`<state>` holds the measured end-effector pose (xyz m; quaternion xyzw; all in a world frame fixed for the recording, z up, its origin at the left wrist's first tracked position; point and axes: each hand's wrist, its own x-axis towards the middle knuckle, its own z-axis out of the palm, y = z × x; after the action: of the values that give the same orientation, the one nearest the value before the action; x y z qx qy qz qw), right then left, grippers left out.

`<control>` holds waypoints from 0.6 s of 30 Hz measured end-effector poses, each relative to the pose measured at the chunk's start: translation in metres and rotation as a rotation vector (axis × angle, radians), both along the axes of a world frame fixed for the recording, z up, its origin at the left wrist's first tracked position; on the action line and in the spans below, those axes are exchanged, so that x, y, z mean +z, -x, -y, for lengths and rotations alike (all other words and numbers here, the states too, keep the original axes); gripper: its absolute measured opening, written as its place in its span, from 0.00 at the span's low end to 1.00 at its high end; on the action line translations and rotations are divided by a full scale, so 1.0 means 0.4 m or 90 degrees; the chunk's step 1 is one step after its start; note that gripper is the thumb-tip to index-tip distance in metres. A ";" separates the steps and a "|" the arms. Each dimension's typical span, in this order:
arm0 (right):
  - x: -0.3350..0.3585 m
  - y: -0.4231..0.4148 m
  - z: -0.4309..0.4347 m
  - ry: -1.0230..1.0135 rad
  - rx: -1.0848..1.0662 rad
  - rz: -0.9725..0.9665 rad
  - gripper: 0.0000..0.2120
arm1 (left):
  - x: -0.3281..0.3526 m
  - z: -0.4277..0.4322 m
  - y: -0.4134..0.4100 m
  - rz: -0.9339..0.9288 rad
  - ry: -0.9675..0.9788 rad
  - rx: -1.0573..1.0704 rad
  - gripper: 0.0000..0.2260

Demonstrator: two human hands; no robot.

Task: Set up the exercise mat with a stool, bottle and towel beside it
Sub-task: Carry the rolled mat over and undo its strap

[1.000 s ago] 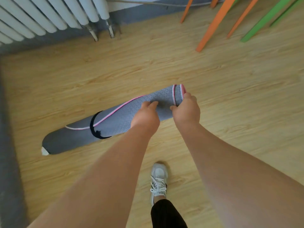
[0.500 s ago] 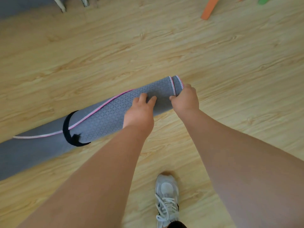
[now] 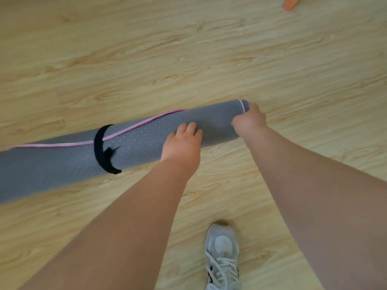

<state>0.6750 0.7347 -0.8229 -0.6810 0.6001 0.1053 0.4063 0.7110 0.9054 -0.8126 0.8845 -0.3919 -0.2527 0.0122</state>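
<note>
Item one, the exercise mat (image 3: 62, 164): grey, with a diamond-embossed face and pink stitched edging, rolled into a long tube and lying on the wooden floor (image 3: 188, 49). We see it run from the left border of the view up toward the right, and its left end is out of frame. Item two, a black strap (image 3: 102, 149) encircles the roll left of its middle, with a loose tab on the near side. Item three, our left hand (image 3: 182, 143): laid on top of the roll to the right of the strap, its fingers nearly straight and pressing on the grey face, closed round nothing. Item four, our right hand (image 3: 249, 122): at the roll's right end, with thumb and fingers curled and gripping the mat beside the pink-stitched rim. The two hands sit near each other but do not touch. Item five, one pale laced sports shoe (image 3: 222, 254) stands on the floor on our side of the roll, below its right end. Item six, an orange piece (image 3: 290, 3) lies well beyond the roll, cut off by the top border, and we cannot tell what it belongs to.
</note>
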 end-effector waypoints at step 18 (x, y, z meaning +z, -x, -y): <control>0.022 -0.132 -0.550 0.149 0.718 -0.052 0.43 | -0.019 -0.532 -0.069 0.129 -0.137 0.178 0.34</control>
<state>0.7277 0.9548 -0.8142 -0.9313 0.1672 0.2649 0.1858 0.7386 1.1180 -0.8203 0.9473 -0.2353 -0.1988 -0.0872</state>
